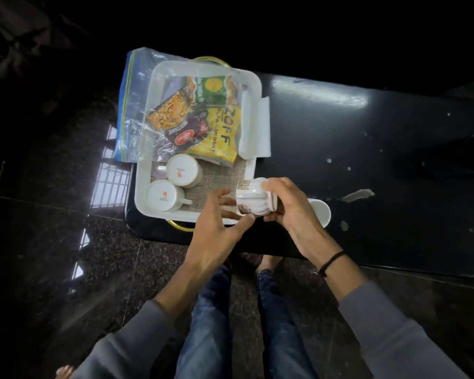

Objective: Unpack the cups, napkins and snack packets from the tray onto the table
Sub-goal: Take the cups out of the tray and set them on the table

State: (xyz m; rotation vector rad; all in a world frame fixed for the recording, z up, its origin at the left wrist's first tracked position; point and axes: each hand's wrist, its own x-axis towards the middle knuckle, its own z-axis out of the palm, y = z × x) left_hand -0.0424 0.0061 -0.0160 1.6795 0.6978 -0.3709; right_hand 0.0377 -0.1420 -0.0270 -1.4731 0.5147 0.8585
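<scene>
Over the near right corner of the tray (pixel 143 187), the right hand (pixel 290 212) is curling its fingers around a white patterned cup (pixel 251 196), which is lying tilted on its side in the air, clear of the tray floor. Thumb and fingers are closing on the cup's right end. Just to the left, the left hand (pixel 216 217) is spreading its fingers loosely, with the fingertips reaching the cup's near left side; whether it is gripping or only touching cannot be told.

Partly hidden behind the right hand, another white cup (pixel 322 212) is sitting on the dark table (pixel 367 149), just right of the tray.

Farther left, two white cups are resting upside down in the tray's near left part: one (pixel 182 170) slightly farther, one (pixel 163 195) nearer, touching each other on a woven liner (pixel 225 173).

Beyond them, snack packets are lying overlapped in the tray's far half: a yellow one (pixel 219 138), a dark red one (pixel 189 129) and a green one (pixel 211 90), partly under a clear plastic bag (pixel 133 105) that is spilling over the tray's left rim.

Folded white napkins (pixel 255 127) are leaning along the tray's right rim.
</scene>
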